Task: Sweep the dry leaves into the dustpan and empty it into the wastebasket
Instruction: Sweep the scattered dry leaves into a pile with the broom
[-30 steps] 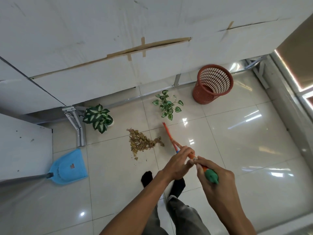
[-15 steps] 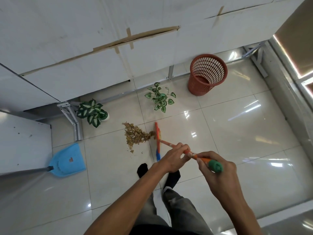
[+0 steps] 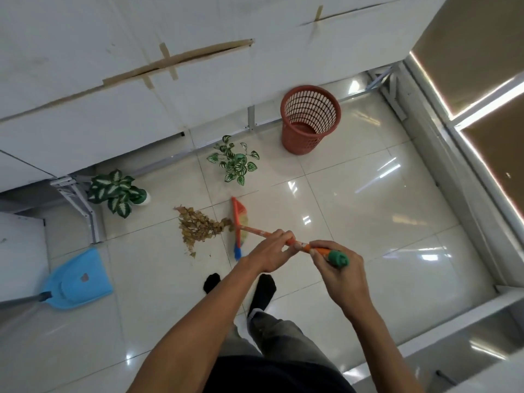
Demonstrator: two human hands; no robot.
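Note:
A pile of dry brown leaves point(image 3: 198, 227) lies on the tiled floor ahead of my feet. Just right of it stands the head of an orange broom point(image 3: 239, 222), touching the pile's right edge. My left hand point(image 3: 270, 252) grips the orange handle partway down. My right hand point(image 3: 337, 272) grips the top end by its green cap. A blue dustpan point(image 3: 78, 280) lies on the floor at the far left, apart from the leaves. The red mesh wastebasket point(image 3: 309, 120) stands upright near the wall at the back right.
Two potted green plants stand behind the leaves, one point(image 3: 117, 191) at the left and one point(image 3: 234, 161) in the middle. A metal table leg point(image 3: 82, 205) stands by the left plant. White tabletops overhang the back. A raised ledge point(image 3: 442, 154) borders the right side.
The broom head swung left to the right edge of the leaf pile and pushed the leaves a little closer together. Both hands kept their grip on the handle.

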